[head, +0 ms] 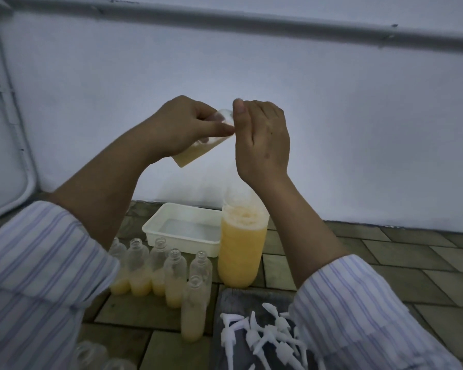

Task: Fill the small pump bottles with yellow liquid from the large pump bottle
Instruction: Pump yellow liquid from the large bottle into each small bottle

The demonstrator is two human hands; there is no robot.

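My left hand point(179, 126) grips a small clear bottle point(190, 154), raised and tilted, with yellow liquid pooled at its lower end. My right hand point(262, 140) is at the bottle's neck, thumb against the mouth and fingers curled behind; whatever they hold is hidden. Below, the large bottle point(241, 252) stands on the floor with no pump on it, mostly full of foamy yellow liquid. Left of it stand several uncapped small bottles point(174, 276), each partly filled with yellow.
A white plastic tray point(155, 225) sits behind the bottles by the wall. Several white pump heads point(267, 337) lie on a dark mat point(241, 300) at the lower right. Empty clear bottles point(91, 353) show at the bottom left. A white folding frame point(0, 129) leans at the left.
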